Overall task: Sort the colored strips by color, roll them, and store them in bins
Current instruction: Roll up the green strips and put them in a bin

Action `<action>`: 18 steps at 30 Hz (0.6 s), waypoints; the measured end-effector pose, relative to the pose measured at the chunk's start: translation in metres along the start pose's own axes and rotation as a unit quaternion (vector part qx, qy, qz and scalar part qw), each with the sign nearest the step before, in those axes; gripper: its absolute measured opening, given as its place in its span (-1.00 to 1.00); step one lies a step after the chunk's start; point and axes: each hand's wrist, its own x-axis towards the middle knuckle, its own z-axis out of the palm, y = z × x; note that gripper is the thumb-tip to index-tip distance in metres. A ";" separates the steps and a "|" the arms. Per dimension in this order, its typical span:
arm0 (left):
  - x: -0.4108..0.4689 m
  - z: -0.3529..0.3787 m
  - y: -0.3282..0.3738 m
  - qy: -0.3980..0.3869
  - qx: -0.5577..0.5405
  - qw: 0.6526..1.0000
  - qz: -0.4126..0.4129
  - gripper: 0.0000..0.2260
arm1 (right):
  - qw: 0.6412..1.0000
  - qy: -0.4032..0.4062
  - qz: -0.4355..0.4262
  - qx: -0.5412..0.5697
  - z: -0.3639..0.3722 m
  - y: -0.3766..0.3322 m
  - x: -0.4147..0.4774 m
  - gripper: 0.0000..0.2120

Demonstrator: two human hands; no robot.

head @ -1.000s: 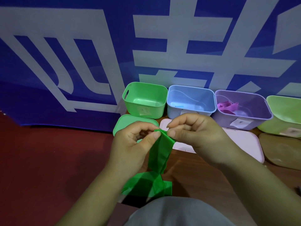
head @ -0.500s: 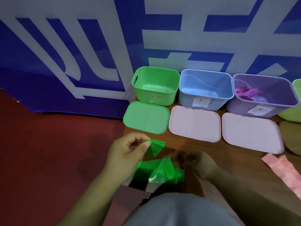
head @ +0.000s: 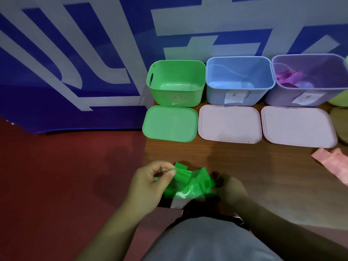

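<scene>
Green strip [head: 190, 183] pinched between left hand [head: 148, 183] fingers [head: 172, 173]; right hand [head: 228, 189] curls round its end.

A: Right edge?
B: Cuts off a light-green bin [head: 340, 99], an olive lid [head: 341, 125], the pink strip [head: 331, 162].
A: Labels?
B: Both blurred, unreadable: blue bin's label [head: 234, 96], purple bin's label [head: 305, 97]. The magenta strips [head: 288, 80] are too smeared to count.
A: Right hand [head: 230, 191]?
B: Fingertips lost in shadow against the green strip [head: 190, 183]; grip can't be told. Strip's left end hidden behind the left hand [head: 148, 183].
</scene>
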 end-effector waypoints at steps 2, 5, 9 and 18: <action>0.001 -0.001 -0.002 -0.010 -0.005 1.000 0.004 -0.95 | 1.000 0.013 -0.005 0.000 0.002 -0.002 -0.005 -0.69; 0.003 -0.003 -0.005 -0.021 -0.011 1.000 0.009 -0.95 | 0.999 0.034 0.011 0.023 0.005 0.000 -0.010 -0.71; 0.005 -0.003 0.000 -0.030 -0.041 0.999 0.007 -0.94 | 0.992 0.053 0.018 0.109 -0.006 0.004 -0.015 -0.76; 0.016 -0.011 0.040 -0.040 -0.097 0.993 0.059 -0.80 | 0.970 0.082 -0.175 0.148 -0.102 -0.045 -0.053 -0.72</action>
